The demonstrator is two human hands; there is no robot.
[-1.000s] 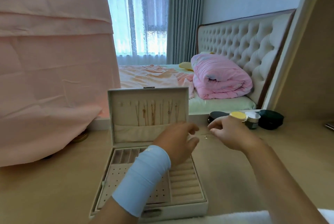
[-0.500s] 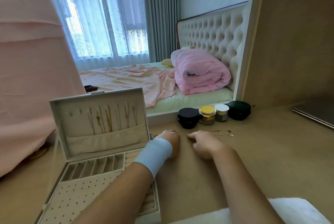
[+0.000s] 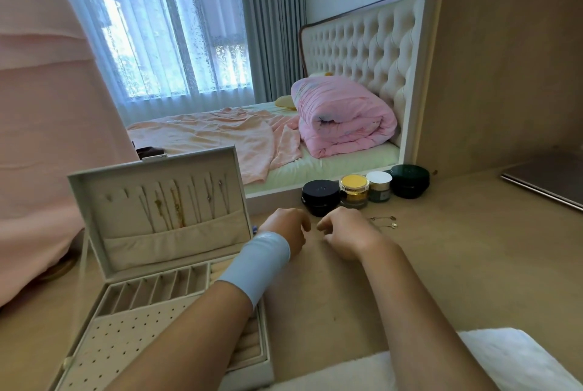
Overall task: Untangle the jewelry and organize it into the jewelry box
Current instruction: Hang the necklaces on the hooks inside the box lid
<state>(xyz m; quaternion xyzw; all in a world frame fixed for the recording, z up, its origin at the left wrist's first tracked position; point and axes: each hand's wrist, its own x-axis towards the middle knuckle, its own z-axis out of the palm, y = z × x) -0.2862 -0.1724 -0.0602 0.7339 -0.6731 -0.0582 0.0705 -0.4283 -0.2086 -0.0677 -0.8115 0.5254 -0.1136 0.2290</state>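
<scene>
Your work surface is a pale wooden desk (image 3: 441,264), with a bed (image 3: 331,165) and a rolled pink duvet (image 3: 344,116) beyond it and a curtained window (image 3: 164,37) behind that. The jewelry box (image 3: 126,346) sits open at your near left, its lid (image 3: 176,240) upright and a row of necklaces (image 3: 176,204) hanging inside it. A pink cloth (image 3: 41,138) drapes down just beyond the box on the left. Your left hand (image 3: 288,229), with a light blue wristband (image 3: 257,264), reaches over the box's right side and rests knuckles up on the desk. Your right hand (image 3: 348,233) lies just beside it, the two close but apart. Both have their fingers curled under, and you cannot tell whether either pinches anything. A loose gold chain (image 3: 385,222) lies on the desk just right of your right hand. Four cosmetic jars (image 3: 354,190) line the far edge right behind your hands. A closed laptop (image 3: 549,179) sits at the far right, well apart, with bare desk between it and your right arm. A white towel (image 3: 504,362) covers the near edge
</scene>
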